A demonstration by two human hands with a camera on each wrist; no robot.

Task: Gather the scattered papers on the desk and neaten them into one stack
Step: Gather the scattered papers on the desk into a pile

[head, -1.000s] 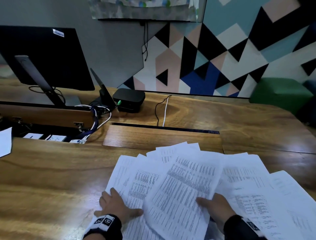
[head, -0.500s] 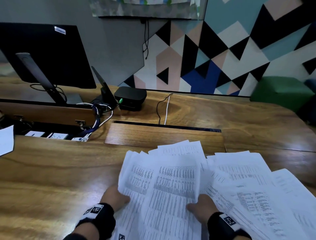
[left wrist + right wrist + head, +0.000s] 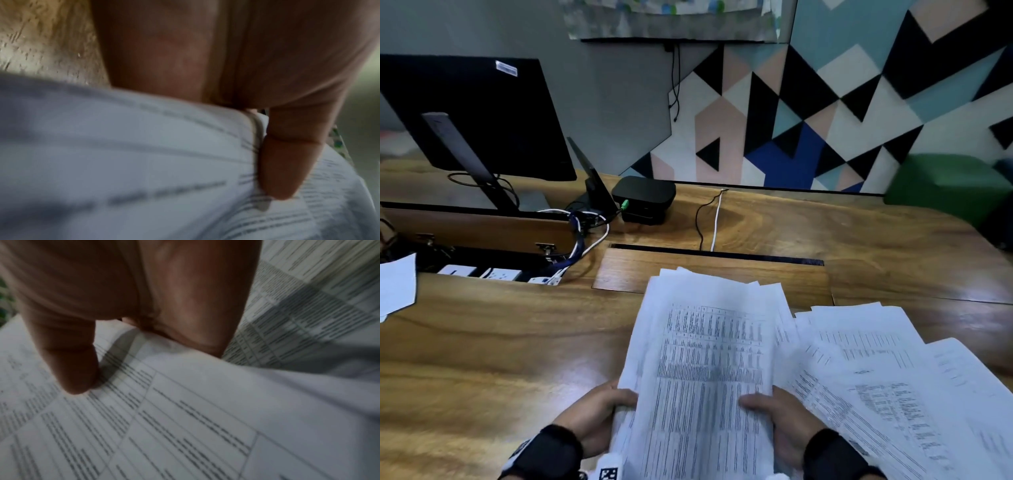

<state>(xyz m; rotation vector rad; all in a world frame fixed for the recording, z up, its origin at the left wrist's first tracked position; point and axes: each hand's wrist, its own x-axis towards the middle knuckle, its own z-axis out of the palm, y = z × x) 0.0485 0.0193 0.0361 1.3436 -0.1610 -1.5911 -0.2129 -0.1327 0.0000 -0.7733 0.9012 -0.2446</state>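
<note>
A bundle of printed sheets is raised off the wooden desk in front of me, its far edges fanned. My left hand grips the bundle's left edge, thumb on top of the sheets. My right hand grips the right edge, thumb pressed on the top page. More printed papers lie spread flat on the desk to the right, partly under the bundle. The fingers beneath the sheets are hidden.
A single white sheet lies at the desk's left edge. Behind are a monitor, a black box, cables and an open socket tray. A closed wooden flap sits just beyond the bundle.
Both hands went from pressing flat on the spread sheets to gripping them at the sides. The left sheets have been drawn together and lifted into one bundle.
</note>
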